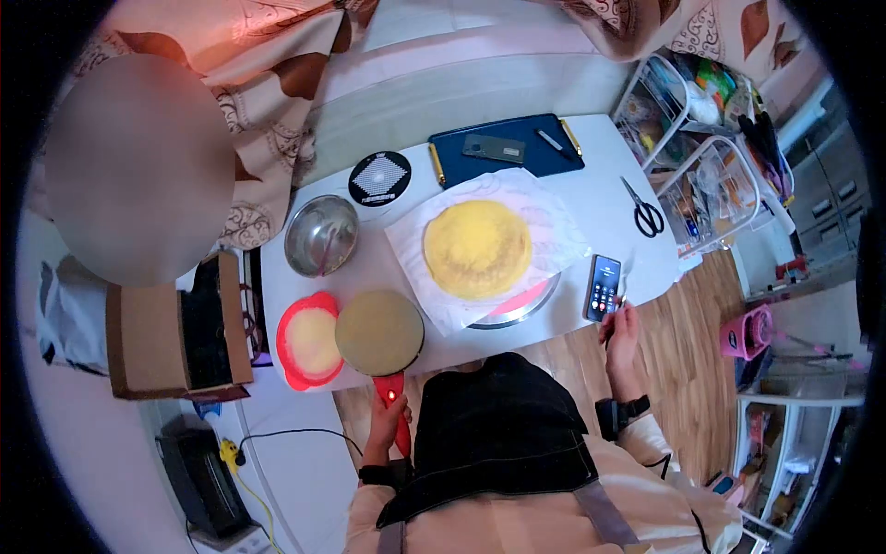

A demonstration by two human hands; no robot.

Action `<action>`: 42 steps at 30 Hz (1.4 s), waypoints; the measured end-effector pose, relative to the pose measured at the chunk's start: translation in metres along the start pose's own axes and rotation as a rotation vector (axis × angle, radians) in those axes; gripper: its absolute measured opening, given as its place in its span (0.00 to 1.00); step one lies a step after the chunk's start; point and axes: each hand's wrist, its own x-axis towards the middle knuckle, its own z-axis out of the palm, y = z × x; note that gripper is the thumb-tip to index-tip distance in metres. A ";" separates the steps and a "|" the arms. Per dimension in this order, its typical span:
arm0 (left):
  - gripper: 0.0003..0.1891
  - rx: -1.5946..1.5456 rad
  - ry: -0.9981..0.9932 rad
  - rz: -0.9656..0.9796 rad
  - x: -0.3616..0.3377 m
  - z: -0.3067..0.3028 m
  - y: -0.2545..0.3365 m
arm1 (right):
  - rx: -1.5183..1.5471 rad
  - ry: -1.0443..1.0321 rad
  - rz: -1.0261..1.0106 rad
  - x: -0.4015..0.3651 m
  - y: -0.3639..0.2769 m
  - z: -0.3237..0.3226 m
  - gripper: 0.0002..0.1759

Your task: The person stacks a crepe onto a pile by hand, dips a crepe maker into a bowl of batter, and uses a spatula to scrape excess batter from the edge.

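No text is legible; marks on the phone (604, 288) and round black disc (379, 178) are too small.

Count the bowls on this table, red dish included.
2: the metal bowl, farther off, and the red dish, nearer, just left of the round pan that the left hand holds.

Lit rather brightly over the white table (604, 198), reddish upon the left patterned curtain (268, 83). Bent strongly toward black edges, blurred in one grey oval.
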 end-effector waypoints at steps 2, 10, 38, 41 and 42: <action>0.19 -0.075 -0.065 -0.038 0.013 -0.007 -0.002 | -0.252 -0.036 0.014 -0.015 0.020 -0.009 0.12; 0.14 0.019 -0.198 -0.011 0.066 -0.026 0.005 | -0.524 -0.071 0.162 -0.034 0.063 0.010 0.14; 0.31 1.405 -0.019 0.870 0.074 0.154 0.156 | -0.685 -0.403 0.119 0.059 0.074 0.014 0.17; 0.33 1.463 0.005 0.830 0.080 0.164 0.147 | -0.790 -0.329 -0.213 0.055 0.017 0.009 0.15; 0.33 1.470 0.004 0.837 0.083 0.163 0.143 | -0.854 -0.422 -0.430 0.054 -0.004 0.015 0.16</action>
